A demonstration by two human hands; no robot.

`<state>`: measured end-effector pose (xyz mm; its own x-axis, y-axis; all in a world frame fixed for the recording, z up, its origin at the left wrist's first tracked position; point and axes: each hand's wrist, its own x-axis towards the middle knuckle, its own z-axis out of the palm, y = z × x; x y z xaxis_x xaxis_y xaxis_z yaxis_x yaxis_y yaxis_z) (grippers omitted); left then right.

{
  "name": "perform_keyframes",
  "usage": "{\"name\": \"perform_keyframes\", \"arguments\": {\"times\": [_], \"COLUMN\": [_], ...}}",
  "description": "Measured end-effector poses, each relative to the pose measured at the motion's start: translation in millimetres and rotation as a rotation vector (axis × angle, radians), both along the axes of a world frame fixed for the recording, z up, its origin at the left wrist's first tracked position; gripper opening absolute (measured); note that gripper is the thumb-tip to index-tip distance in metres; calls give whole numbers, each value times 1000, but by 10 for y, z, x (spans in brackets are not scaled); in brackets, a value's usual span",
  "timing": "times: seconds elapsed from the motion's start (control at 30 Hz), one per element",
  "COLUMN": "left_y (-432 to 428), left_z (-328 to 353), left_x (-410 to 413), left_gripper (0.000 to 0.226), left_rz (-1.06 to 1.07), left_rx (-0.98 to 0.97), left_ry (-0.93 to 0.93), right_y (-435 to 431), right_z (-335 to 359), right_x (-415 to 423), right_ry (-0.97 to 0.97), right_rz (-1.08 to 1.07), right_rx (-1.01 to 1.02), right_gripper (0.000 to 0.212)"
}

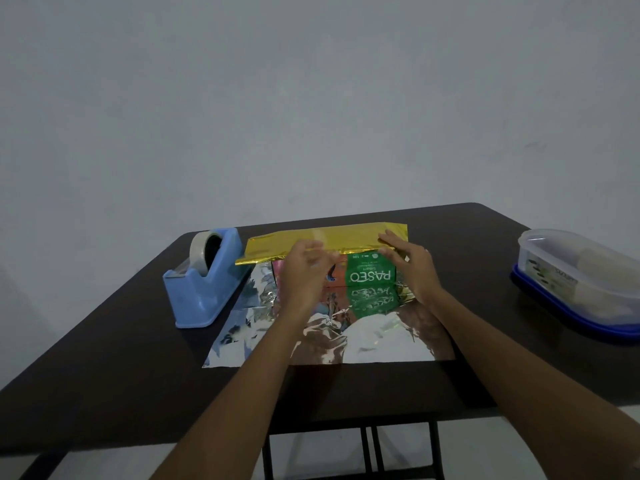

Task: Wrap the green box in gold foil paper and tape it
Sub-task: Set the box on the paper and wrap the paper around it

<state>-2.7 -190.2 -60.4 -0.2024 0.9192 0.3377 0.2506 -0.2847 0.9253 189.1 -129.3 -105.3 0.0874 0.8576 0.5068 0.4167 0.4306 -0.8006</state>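
Gold foil [329, 239] is draping over the green box [372, 276] beneath the fingers; the right hand [414, 268] is pressing it, fingers [389, 237] straight; the left hand [304, 271] is blurring, grip unclear.

A green box [370, 275] sits on a sheet of gold foil paper [332, 237] on a dark table [104, 375]. The sheet's far part is folded over the box top, gold side up, and its silver side spreads toward 6 o'clock. The right hand [412, 268] rests straight fingers on the flap at the box's 3 o'clock end. The left hand [304, 271] is at the flap's near edge, its fingers blurred. A blue tape dispenser [204, 289] stands at 9 o'clock of the box, and a plastic container [581, 278] at 3 o'clock.
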Motion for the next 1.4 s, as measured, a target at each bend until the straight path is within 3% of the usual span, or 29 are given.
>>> {"name": "perform_keyframes", "arguments": {"times": [0.07,0.13,0.37,0.53,0.7,0.8,0.97,1.07,1.3,1.4], "left_y": [77,170,197,107,154,134,117,96,215,190], "left_z": [-46,-146,-287,-311,-386,-367,-351,-329,-413,-400], "left_x": [35,-55,-50,213,221,195,212,215,182,197], "left_gripper": [37,45,63,54,48,48,62,56,47,47], "left_rz": [142,241,248,107,99,98,150,153,139,136], "left_rx": [125,159,139,255,273,260,242,187,242,258], "left_ry": [263,387,506,624,637,657,683,675,691,693], "right_y": [3,16,42,30,-45,-75,73,150,124,108], "right_z": [-5,-5,-20,-12,145,337,484,467,461,393], "right_x": [9,8,14,37,60,2,-196,-221,-73,7], "right_ry": [1,3,27,-9,-251,-304,-777,-932,-880,-748], "right_rz": [0,9,13,3,-107,-175,38,91,38,99], "right_rx": [-10,-13,-12,-12,-69,62,107,29,18,-8], "right_gripper": [38,39,39,39,44,45,58,52,52,49]}}
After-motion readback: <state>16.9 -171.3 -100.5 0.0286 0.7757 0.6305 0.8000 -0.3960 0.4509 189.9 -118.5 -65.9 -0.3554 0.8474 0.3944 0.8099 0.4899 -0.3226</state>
